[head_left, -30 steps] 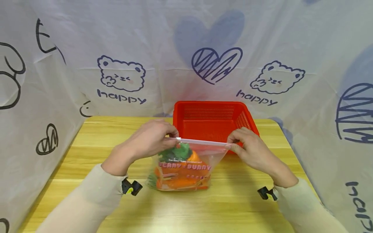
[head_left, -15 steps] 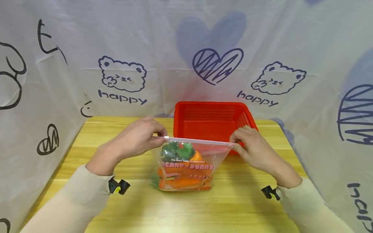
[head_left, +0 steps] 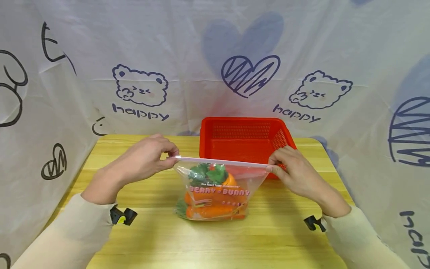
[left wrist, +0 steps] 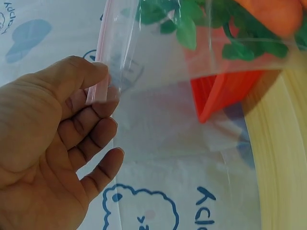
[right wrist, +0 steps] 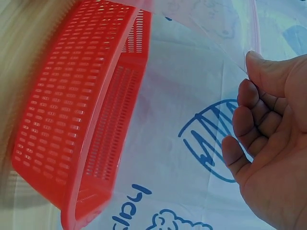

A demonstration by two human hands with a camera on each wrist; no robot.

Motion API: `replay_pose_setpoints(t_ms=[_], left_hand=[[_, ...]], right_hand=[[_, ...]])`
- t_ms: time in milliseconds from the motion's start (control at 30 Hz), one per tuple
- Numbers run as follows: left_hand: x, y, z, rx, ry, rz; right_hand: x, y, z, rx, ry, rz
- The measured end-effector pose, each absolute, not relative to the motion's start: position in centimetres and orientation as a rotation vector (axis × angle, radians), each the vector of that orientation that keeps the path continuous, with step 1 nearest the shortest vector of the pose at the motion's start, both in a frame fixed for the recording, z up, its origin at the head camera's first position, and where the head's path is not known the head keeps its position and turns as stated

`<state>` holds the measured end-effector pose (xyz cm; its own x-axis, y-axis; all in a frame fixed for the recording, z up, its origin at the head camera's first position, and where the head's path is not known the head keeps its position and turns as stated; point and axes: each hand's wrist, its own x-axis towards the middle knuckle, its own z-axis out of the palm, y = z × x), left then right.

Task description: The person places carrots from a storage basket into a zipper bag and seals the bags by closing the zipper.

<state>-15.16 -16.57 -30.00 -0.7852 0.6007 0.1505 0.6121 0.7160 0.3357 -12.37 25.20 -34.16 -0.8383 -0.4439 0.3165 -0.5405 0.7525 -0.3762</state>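
Observation:
A clear zip bag [head_left: 215, 192] with pink "BERRY BUNNY" lettering stands on the table, its pink-white zip strip [head_left: 228, 162] stretched straight across the top. Inside it are orange carrot-like pieces [head_left: 215, 211] with green leaves [head_left: 205, 172]. My left hand [head_left: 147, 158] pinches the strip's left end between thumb and forefinger, right at the white slider [head_left: 178, 157]. At the other end, my right hand [head_left: 295, 172] pinches the top right corner of the bag. In the left wrist view the strip [left wrist: 101, 52] runs between thumb and forefinger, the other fingers loosely bent.
Behind the bag stands a red plastic basket [head_left: 240, 121] with slotted walls, partly hidden by the bag and right hand. The wooden table [head_left: 215, 246] is bordered at the back and sides by a white cloth [head_left: 188, 67] with drawn bears and hearts.
My left hand has moved left along the bag's top with the slider, from above the leaves to the strip's left end. My right hand keeps its corner, shifting slightly right.

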Motion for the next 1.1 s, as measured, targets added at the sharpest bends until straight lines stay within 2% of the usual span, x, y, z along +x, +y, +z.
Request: replay_pose_setpoints(t_ms=[333, 567, 767, 967, 1100], left_hand=[[-14.7, -17.7, -29.8, -0.967, -2.909, -0.578], [-14.1, -18.6, -30.3, -0.789, -2.97, -0.77], [-12.6, -20.6, -30.8, -0.68, -2.944, -0.882], [-10.2, -23.2, -30.4, -0.646, -2.95, -0.874], [-9.2, -24.2, -29.9, -0.625, -2.956, -0.91]], right_hand=[[-12.4, 25.2, -34.0, 0.768, -2.748, 0.692], [-12.4, 24.3, -34.3, 0.749, -2.704, 0.816], [-12.2, 22.1, -34.1, 0.667, -2.756, 0.958], [-11.7, 20.2, -33.7, 0.765, -2.811, 1.06], [-11.4, 19.8, -33.1, 0.802, -2.834, 1.284]])
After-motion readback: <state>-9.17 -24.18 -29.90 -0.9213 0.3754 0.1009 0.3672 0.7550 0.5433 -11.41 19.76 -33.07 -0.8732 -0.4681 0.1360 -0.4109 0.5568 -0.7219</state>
